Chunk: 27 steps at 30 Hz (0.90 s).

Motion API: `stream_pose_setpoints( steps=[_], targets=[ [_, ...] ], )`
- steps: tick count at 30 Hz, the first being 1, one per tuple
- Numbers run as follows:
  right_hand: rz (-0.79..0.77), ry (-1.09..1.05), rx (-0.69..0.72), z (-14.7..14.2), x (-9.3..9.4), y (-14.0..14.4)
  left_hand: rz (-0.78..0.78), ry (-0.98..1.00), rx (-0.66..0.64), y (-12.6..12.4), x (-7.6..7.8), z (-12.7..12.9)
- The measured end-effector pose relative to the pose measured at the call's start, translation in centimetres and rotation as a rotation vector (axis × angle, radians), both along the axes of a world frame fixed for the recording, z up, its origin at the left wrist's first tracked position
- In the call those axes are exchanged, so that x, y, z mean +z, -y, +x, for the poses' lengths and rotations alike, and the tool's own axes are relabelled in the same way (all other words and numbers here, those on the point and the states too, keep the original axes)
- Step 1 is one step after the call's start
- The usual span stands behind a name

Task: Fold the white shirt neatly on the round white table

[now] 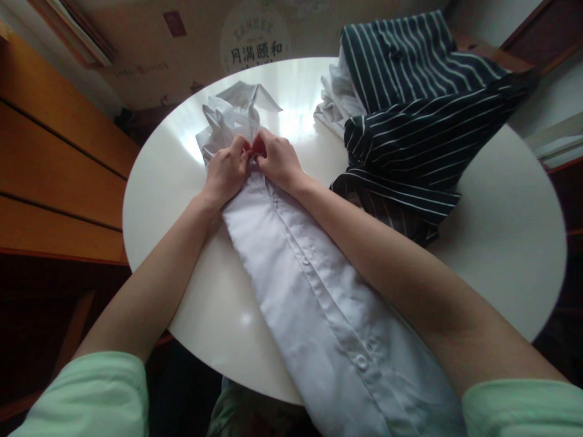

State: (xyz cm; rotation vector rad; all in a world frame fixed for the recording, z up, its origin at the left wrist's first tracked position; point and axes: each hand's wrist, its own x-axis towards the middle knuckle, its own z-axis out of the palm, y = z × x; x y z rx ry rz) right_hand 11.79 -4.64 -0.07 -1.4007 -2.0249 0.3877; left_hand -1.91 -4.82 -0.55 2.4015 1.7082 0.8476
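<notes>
Grips a white shirt [273, 273] with both hands at once, toward the far left part of a round white bench [157, 203]. Pinches the cloth with the left hand [226, 172], holding the fingers [238, 145] closed on the front of the garment. Does the same with the right hand [279, 161] from the other side, curling the fingertips inward until all but touching those of the left. Cannot make out the exact bit of fabric between the two pinches, too small in view and partly covered by the knuckles. Has loose, crumpled pale cloth [237, 115] heaped just beyond the hands, with a pointed corner jutting to the right. On the near side, has the rest of the shirt stretched long and narrow between the forearms, running slantwise over the near edge of the bench and out of view at the bottom. Shows a placket down its length, dotted with small pale buttons [361, 362]. Wears light green sleeves [91, 394] above bare forearms. To the right of the right forearm, has a dark garment with white stripes [410, 127] piled in loose layers, next to some whitish cloth [339, 97] partly covered by it. Faces a printed emblem [255, 51] with Chinese characters past the far rim, with orange-brown wooden panels [59, 170] off to the left.
</notes>
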Motion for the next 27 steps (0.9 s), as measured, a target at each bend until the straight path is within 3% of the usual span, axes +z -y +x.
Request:
stream_pose_setpoints(
  steps=[18, 27],
  targets=[
    [0.036, -0.012, 0.004, 0.03, -0.18, -0.15, -0.074, -0.006, 0.027, 0.37, 0.33, 0.23],
    [0.022, -0.002, -0.006, -0.03, -0.03, -0.12, 0.000, -0.010, 0.011, 0.45, 0.24, 0.33]
  ],
)
